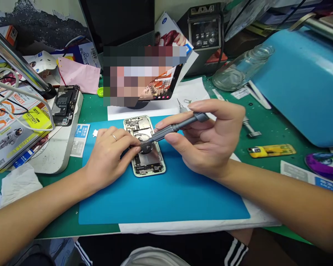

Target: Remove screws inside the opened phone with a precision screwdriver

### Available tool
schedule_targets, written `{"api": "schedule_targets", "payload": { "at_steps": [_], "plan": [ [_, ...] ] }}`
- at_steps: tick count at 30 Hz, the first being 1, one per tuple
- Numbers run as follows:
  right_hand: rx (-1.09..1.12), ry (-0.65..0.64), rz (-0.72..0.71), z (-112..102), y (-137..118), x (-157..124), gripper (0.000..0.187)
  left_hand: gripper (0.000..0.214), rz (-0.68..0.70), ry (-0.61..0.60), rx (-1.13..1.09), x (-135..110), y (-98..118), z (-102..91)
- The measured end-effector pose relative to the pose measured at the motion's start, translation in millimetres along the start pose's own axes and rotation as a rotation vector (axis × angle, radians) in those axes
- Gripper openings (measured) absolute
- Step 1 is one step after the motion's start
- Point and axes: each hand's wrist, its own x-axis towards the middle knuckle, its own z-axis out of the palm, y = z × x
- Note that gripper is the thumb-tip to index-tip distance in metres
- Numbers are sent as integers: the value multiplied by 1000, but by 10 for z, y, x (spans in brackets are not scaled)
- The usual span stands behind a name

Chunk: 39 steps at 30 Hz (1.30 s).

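Head cam, working from big to small: green desk (277, 123) under everything, blue mat (166, 201) laid on top of it. Next up are the right hand (211, 144) and left hand (108, 151), both over the mat. Glass jar (233, 75) is on the desk past the mat's far right side. Opened-up phone (148, 166) lies on the mat, insides facing up, between the hands. Dark grey screwdriver (169, 129) slants down and left over it, with the right hand clamped on its grip. Yellow tool (272, 150) lies off to the right. Dark round piece (146, 149) is by the screwdriver's tip; left thumb and fingertips are close together there, can't really tell if they're pinching anything. Smallest bit: a ring (114, 137) on the left hand
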Motion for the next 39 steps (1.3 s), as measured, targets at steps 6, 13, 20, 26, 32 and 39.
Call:
{"api": "schedule_targets", "payload": {
  "at_steps": [6, 13, 20, 26, 32, 39],
  "plan": [
    [4, 12, 21, 11, -12, -5, 52, 7, -9, -5, 1, -1, 6, -7],
    [-29, 9, 50, 0, -6, -23, 44, 6, -10, -6, -3, 0, 7, -7],
    [-43, 8, 53, -14, 14, -27, 44, 7, -17, -13, 0, -3, 9, -5],
    [-12, 12, 49, 6, 8, -23, 45, 9, -16, -1, 12, -10, -5, -1],
    [-8, 12, 25, 12, 4, -21, 50, 9, -12, 3, 7, -6, 9, -4],
    [11, -18, 48, 1, -3, -20, 51, 11, -6, 12, 10, -3, 7, -1]
  ]
}}
